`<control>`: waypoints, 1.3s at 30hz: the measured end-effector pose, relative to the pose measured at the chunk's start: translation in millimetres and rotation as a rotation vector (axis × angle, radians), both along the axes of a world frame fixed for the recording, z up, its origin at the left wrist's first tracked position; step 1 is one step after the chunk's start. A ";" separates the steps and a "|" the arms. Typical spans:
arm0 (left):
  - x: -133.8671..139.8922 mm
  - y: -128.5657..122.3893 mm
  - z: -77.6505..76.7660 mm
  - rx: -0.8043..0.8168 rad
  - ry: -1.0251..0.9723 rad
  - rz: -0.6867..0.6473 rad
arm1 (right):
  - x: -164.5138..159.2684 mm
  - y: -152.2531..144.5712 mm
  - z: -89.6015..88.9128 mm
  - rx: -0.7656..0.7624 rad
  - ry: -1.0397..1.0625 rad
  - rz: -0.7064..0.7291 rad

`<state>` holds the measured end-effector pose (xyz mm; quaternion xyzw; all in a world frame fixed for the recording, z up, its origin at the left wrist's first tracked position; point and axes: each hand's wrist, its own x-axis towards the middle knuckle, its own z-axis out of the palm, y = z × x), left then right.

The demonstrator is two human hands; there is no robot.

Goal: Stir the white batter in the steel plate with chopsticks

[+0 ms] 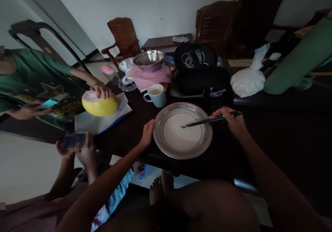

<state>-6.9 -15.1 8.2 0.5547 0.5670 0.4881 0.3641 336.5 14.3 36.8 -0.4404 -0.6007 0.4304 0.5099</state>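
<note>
A wide metal basin (157,135) with a flat rim stands on the dark table in front of me. White, milky stuff (178,138) covers its bottom; whether it is flour or liquid I cannot tell. At the basin's left rim, my left hand (148,132) grips the edge with its fingers. My right hand (234,123) is closed round a pair of dark chopsticks (207,120), which slant down to the left over the basin. Their tips are at the white stuff and have white bits on them. A light blue mug (159,99) stands just behind the basin.
Behind the mug are a steel bowl (149,61) on a pink cloth (145,78) and a black bag (198,74). A knotted plastic bag of white powder (247,81) and a green cylinder (298,59) lie right. People at left hold a yellow bowl (102,105) and phones.
</note>
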 end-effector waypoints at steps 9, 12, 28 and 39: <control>-1.0 -0.6 -1.2 -0.031 0.006 0.027 | -0.7 -0.3 0.2 0.004 -0.002 0.016; -0.6 -0.6 -0.9 -0.012 -0.001 0.013 | -0.3 -0.1 -0.8 -0.010 0.010 0.026; 0.6 -0.4 1.5 -0.028 0.016 0.028 | -2.0 -0.3 1.2 -0.001 -0.005 0.045; 0.5 -0.9 0.1 -0.046 0.006 0.029 | -1.5 0.2 0.8 -0.011 0.000 0.044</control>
